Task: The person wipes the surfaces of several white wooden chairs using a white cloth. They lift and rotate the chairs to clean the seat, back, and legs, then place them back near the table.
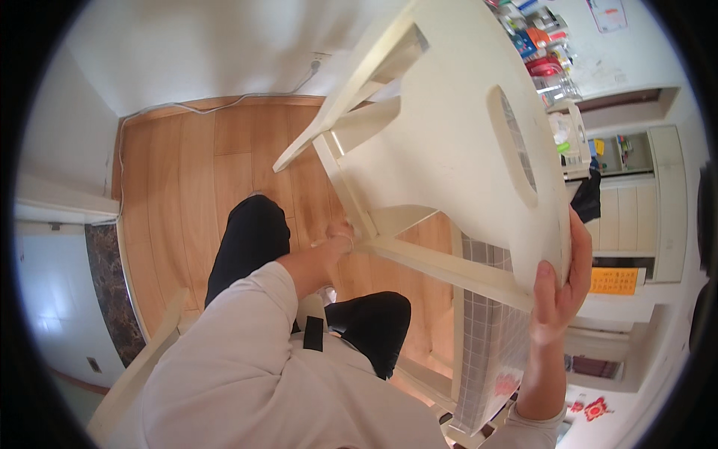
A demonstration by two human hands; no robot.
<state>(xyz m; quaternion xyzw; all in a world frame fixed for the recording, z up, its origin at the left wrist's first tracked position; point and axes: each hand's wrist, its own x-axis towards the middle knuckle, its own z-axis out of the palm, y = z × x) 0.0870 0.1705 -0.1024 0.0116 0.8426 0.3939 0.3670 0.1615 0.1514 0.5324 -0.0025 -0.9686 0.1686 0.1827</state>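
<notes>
A cream-painted wooden chair [443, 129] is tilted in front of me, with an oval hand slot cut through its wide panel. My right hand [564, 280] grips the rounded edge of that panel at the right, thumb on the near face. Lower down, my left hand [339, 231] is beside the joint where the chair's rails meet a leg. It is small and blurred, with a band at the wrist, and whether its fingers hold anything is unclear. Between my black-trousered knees [252, 241] lies the wood-plank floor [235, 168].
A table with a grey checked cloth [485, 320] stands at the right behind the chair. Another cream wooden piece [140, 359] rises at lower left. A white cable [224, 106] runs along the wall to a socket. Assorted small items [541, 50] crowd a surface at upper right.
</notes>
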